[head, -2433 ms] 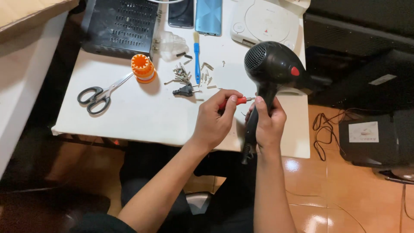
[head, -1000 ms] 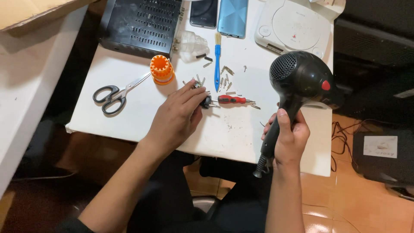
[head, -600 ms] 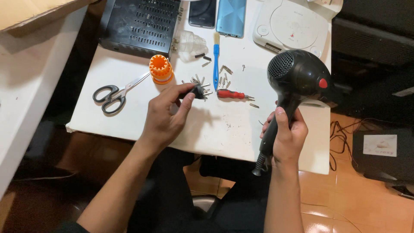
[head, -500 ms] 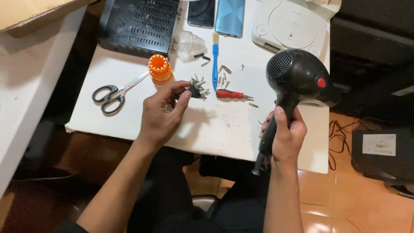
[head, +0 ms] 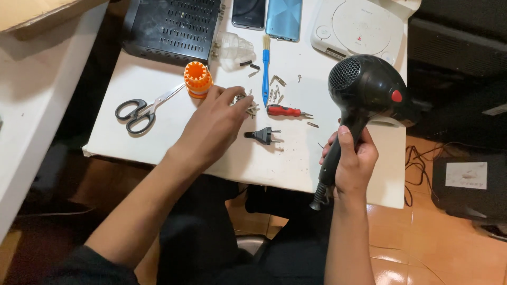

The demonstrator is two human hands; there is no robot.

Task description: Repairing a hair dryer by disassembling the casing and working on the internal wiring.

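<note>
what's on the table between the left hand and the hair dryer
In the head view, a red-handled screwdriver, a black plug and a few loose screws lie between the left hand and the hair dryer.

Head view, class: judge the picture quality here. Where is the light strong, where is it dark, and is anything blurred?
Head view: bright, even light on the white table, with the pale round device close to washed out; the floor below and the left edge are dim; the left hand among the screws looks slightly soft, while the right hand and the black hair dryer are sharp.
</note>
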